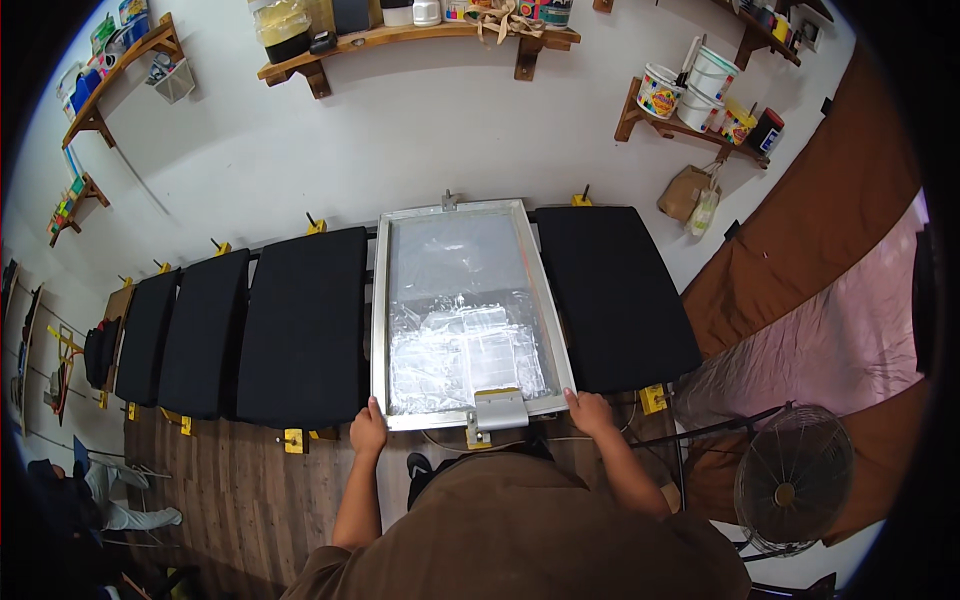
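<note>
A silk-screen printing frame (380, 300) with silver metal sides lies in front of me over one station of a row of boards. Its mesh (455, 250) is pale grey, with clear shiny tape or film across the nearer half. My left hand (369, 428) is closed on the near left corner, and my right hand (589, 412) grips the near right corner. Between them, a grey metal squeegee (502, 410) with a yellowish edge rests on the frame's near side. Just below it is a metal clamp (478, 428). The fingers under the frame are hidden.
Black padded boards (305, 325) run to the left, and another black board (615, 290) is at the right. Paint tubs (700, 90) stand on wall shelves. A caged fan (793, 480) stands at lower right. Another person (110, 490) is at far lower left.
</note>
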The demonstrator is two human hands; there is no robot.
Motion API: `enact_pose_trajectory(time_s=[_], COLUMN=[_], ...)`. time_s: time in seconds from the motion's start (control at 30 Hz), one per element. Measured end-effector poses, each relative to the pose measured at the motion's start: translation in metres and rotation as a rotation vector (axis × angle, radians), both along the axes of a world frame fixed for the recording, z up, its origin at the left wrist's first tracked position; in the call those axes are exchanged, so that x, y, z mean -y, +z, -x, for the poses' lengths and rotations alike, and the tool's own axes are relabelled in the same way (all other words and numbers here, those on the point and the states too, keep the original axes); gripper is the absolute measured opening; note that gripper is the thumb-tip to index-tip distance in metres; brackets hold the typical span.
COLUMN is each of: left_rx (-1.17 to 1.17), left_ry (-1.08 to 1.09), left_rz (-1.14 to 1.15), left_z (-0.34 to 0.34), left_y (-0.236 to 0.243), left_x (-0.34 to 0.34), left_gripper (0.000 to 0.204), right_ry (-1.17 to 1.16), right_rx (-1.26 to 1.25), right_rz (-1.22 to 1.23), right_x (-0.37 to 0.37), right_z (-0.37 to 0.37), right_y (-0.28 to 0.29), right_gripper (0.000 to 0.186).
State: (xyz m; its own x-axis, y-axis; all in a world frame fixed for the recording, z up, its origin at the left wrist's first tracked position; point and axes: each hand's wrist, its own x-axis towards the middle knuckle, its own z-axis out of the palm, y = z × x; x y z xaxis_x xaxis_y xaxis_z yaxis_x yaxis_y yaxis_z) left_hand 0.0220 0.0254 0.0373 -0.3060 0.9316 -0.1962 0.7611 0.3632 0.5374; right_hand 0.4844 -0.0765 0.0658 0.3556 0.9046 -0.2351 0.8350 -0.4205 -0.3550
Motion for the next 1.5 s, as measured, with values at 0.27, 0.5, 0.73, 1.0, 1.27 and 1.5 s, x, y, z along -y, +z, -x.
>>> enact_pose_trajectory(time_s=[0.27, 0.5, 0.73, 1.0, 1.27, 1.5], left_rx=[-0.172, -0.360, -0.330, -0.272, -0.033, -0.219], left_ry=[-0.087, -0.536, -1.036, -1.036, -0.724, -0.216], left_rz=[0.075, -0.297, -0.456, -0.317, -0.571, -0.553], left_z=[-0.006, -0.088, -0.161, -0.196, -0.152, -0.040], left_y=[0.012, 0.090, 0.098, 0.061, 0.117, 0.068], left_x=[0.004, 0.025, 0.015, -0.023, 0.010, 0.003], left_gripper=[0.055, 0.055, 0.057, 0.020, 0.058, 0.063], right_ry=[-0.128, 0.721, 0.844, 0.648, 0.424, -0.239], right_rx=[0.223, -0.107, -0.075, 0.082, -0.088, -0.687], right_rz=[0.032, -0.443, -0.121, -0.106, -0.274, -0.156], right_x=[-0.007, -0.012, -0.065, -0.100, -0.092, -0.128], right_z=[0.023, 0.093, 0.104, 0.109, 0.084, 0.023], right_y=[0.023, 0.093, 0.075, 0.063, 0.056, 0.063], right_gripper=[0.045, 0.050, 0.038, 0.017, 0.026, 0.034])
